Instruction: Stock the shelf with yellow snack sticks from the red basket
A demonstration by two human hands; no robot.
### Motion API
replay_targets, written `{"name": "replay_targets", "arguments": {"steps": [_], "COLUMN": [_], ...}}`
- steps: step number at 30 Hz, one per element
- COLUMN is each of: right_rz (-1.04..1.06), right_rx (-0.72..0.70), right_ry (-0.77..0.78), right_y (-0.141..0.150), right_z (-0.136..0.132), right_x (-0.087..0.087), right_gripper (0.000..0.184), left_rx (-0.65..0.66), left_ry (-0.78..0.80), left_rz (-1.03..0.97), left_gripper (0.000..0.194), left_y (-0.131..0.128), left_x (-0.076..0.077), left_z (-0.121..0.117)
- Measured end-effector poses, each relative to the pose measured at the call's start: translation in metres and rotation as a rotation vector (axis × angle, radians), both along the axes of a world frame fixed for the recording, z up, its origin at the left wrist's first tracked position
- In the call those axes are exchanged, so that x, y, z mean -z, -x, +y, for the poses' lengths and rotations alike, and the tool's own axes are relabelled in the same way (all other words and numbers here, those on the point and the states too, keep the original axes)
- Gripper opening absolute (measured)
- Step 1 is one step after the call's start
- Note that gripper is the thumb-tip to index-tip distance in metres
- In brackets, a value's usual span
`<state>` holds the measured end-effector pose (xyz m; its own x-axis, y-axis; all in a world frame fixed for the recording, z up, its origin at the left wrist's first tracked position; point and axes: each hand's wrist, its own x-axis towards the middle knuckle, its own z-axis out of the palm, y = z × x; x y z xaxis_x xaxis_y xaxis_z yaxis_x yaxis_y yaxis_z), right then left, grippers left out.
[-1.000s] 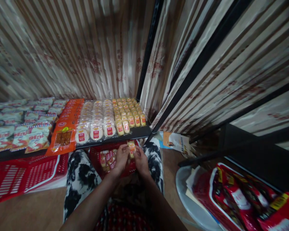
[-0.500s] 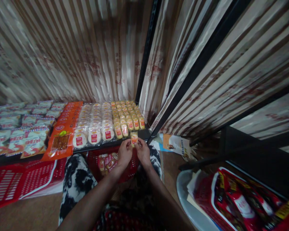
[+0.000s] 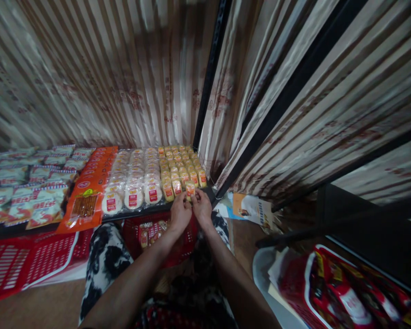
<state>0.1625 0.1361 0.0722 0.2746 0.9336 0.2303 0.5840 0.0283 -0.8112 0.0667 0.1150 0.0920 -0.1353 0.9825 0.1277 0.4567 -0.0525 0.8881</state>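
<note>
Between my left hand [image 3: 181,212] and my right hand [image 3: 202,208] is a small yellow snack pack [image 3: 190,189] with a red label, pinched from both sides by the fingertips. It stands at the front of the rows of matching yellow packs [image 3: 183,173] on the black shelf [image 3: 147,211]. Left of those rows lie clear-wrapped round white crackers [image 3: 133,195] with red labels. Below my wrists, between the knees, a red basket [image 3: 132,228] holds several small wrapped packs [image 3: 144,237].
Orange snack bags [image 3: 85,192] and white bags [image 3: 48,205] fill the shelf's left side. Under it sits another red basket [image 3: 30,260]. A black post [image 3: 260,119] rises at the right before striped curtains. Lower right, a red basket [image 3: 294,278] of red packages stands near a printed sheet [image 3: 251,209].
Both hands have moved forward with the yellow pack, from over the shelf's front edge up to the front of the yellow rows. The view has shifted slightly.
</note>
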Motion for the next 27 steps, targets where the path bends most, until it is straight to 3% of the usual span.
{"name": "replay_targets", "arguments": {"steps": [8,14,18,22,27], "right_rz": [0.038,0.096,0.064,0.013,0.020], "right_rx": [0.035,-0.015,-0.028,-0.040,-0.024], "right_ry": [-0.005,-0.046,-0.037,-0.044,-0.103], "right_y": [0.007,0.008,0.010,0.012,0.014], "right_z": [0.015,0.024,0.028,0.029,0.029], "right_x": [-0.003,0.004,0.007,0.009,0.014], "right_gripper": [0.030,0.029,0.029,0.029,0.029], "left_rx": [0.028,0.057,0.005,-0.019,0.045], "left_ry": [-0.114,-0.290,-0.313,-0.302,-0.328], "left_rz": [0.116,0.376,0.522,0.609,0.656], "left_gripper": [0.045,0.043,0.047,0.053,0.055], "left_y": [0.003,0.015,0.021,0.027,0.036], "left_x": [0.004,0.005,0.005,0.016,0.036], "left_z": [-0.001,-0.007,-0.010,-0.009,-0.005]}}
